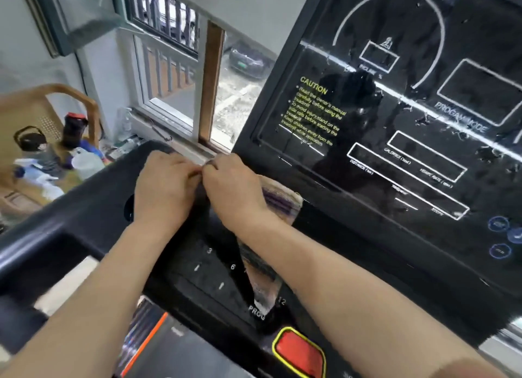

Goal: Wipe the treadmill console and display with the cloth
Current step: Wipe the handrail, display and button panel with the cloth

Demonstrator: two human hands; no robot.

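Reaching across a black treadmill console [93, 208], a person brings both hands together at its upper left edge, just below a window [169, 75]. The left hand [166, 191] and right hand [234, 191] sit knuckles up and side by side, their curled fingertips touching one another. The grip is narrow, but blur hides whatever may be pinched between them, so it cannot be told what either hand holds.

A striped cloth [279, 205] in purple and beige comes out from under the right hand and wrist. It runs down the console beneath the right forearm, across the numbered keys, and ends near the white letters "PROG".

To the right, the tilted display panel [395, 118] rises glossy and dark. It carries a yellow "CAUTION" notice, white outlined boxes and an arc, and its surface shows smudges and specks.

A red stop button [299, 355] with a yellow border sits at the console's lower edge, near the right forearm.

At far left, a tan plastic chair [17, 109] holds a dark bottle [74, 132] with a red cap, among other containers. A parked car [248, 58] shows through the window.
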